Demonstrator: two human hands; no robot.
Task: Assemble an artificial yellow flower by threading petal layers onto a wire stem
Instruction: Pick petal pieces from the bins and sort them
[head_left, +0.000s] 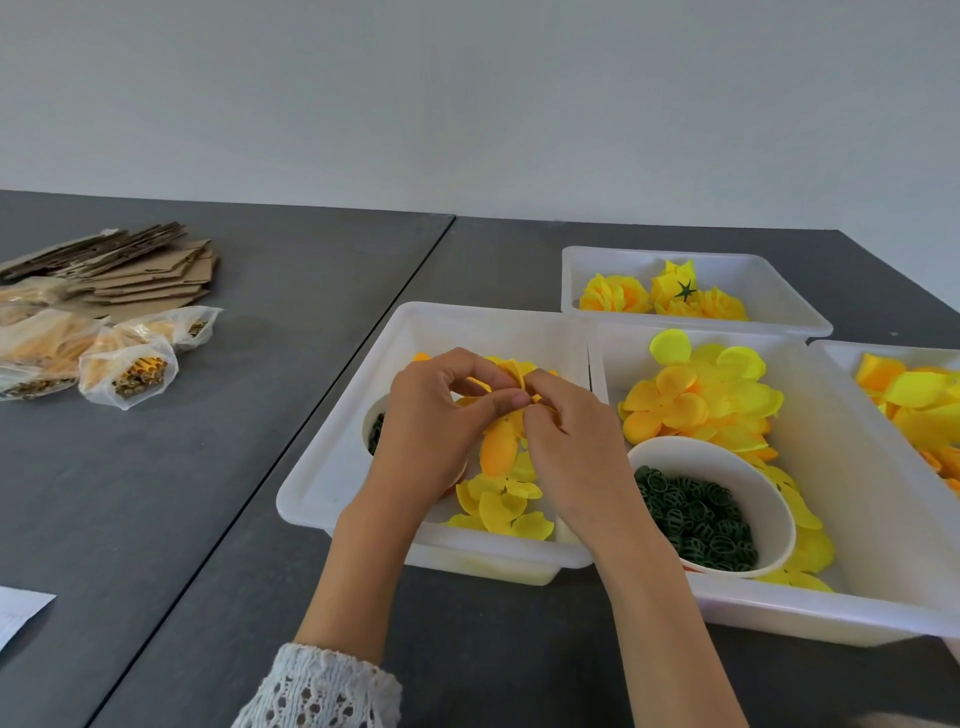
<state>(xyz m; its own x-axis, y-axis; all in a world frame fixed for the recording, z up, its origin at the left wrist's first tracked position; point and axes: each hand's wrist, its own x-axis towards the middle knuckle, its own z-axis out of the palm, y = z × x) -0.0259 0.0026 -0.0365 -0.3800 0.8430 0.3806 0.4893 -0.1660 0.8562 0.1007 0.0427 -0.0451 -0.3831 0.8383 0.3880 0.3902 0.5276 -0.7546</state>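
dark grey table (249, 467), plain pale wall (467, 93)

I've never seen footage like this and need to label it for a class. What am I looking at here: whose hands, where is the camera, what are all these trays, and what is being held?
There is no machine here. The single picture comes from a camera worn on a person's head, looking forward and down at their own two hands. The left hand and right hand meet over a white tray and together pinch a cluster of yellow and orange fabric petals; no wire stem can be seen. More loose petals lie in that tray. The next tray holds a petal pile and a white bowl of small dark green rings. A far tray holds finished flowers. On the dark table, to the left, lie folded cardboard and plastic bags.
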